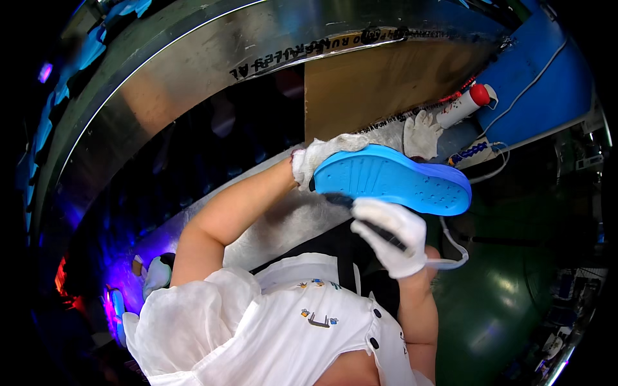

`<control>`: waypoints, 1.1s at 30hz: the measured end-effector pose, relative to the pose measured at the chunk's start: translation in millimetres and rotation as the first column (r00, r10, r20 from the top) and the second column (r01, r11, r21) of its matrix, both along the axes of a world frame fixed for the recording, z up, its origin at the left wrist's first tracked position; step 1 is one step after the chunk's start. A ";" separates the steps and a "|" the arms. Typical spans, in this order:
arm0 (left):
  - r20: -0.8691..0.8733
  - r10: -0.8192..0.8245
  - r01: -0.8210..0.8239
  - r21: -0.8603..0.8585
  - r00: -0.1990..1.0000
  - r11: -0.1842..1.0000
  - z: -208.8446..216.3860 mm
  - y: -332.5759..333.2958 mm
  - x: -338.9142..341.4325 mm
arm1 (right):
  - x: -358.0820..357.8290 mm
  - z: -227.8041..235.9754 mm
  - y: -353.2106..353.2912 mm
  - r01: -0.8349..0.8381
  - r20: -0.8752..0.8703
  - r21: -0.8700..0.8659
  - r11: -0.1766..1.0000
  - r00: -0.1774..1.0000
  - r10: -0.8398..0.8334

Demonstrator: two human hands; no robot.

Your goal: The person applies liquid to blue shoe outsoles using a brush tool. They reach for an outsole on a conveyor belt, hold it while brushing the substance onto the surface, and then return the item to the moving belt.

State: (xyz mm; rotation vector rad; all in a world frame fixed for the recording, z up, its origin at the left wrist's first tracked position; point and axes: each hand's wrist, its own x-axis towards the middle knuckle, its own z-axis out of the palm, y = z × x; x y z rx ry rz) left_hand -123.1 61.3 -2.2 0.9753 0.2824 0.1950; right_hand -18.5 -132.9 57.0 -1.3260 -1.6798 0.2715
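Note:
A bright blue shoe sole (386, 183) is held up in front of me, its broad dimpled, grooved face turned toward me. My left hand (328, 154), in a white glove, is closed round the sole's left end along the far edge. In my right hand (393, 238), also white-gloved, is a dark brush (384, 235), its black handle between the fingers. The brush's dark, blurred head overlaps the sole's near left edge; whether it touches, I cannot tell. A pale tube (460, 254) loops beside my right wrist and runs up behind the sole.
Beyond the sole lie a spare white glove (421, 135) and a white bottle with a red cap (463, 106). A brown cardboard panel (386, 80) stands behind a curved metal rim (154, 96). A blue panel (547, 83) with a cable is at the far right.

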 end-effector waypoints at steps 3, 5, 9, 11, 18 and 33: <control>-0.032 -0.017 0.017 -0.003 0.999 1.000 16.9 -3.1 -2.6 | 7.0 6.9 -2.2 0.021 0.209 -0.038 0.999 0.978 -0.012; -0.064 -0.048 0.058 0.166 0.997 0.984 25.5 0.7 -4.1 | -2.1 20.1 -10.6 0.016 0.300 -0.102 0.995 0.954 0.015; -0.130 -0.022 0.037 0.110 0.991 0.993 39.4 -2.5 -8.8 | 18.6 5.7 -6.1 0.103 0.191 0.066 0.993 0.975 -0.114; -0.138 -0.001 0.026 0.178 0.990 0.984 38.2 1.4 -11.3 | 5.4 18.4 -15.1 0.088 0.356 -0.001 0.996 0.931 -0.082; -0.159 0.037 -0.020 0.103 0.987 0.994 51.8 3.7 -21.3 | 12.9 34.4 -18.5 0.087 0.414 -0.051 0.995 0.908 -0.058; 0.269 0.145 -0.300 0.740 0.952 0.601 25.0 23.7 -36.4 | 21.7 39.7 -27.2 -0.140 0.118 0.028 0.990 0.984 0.136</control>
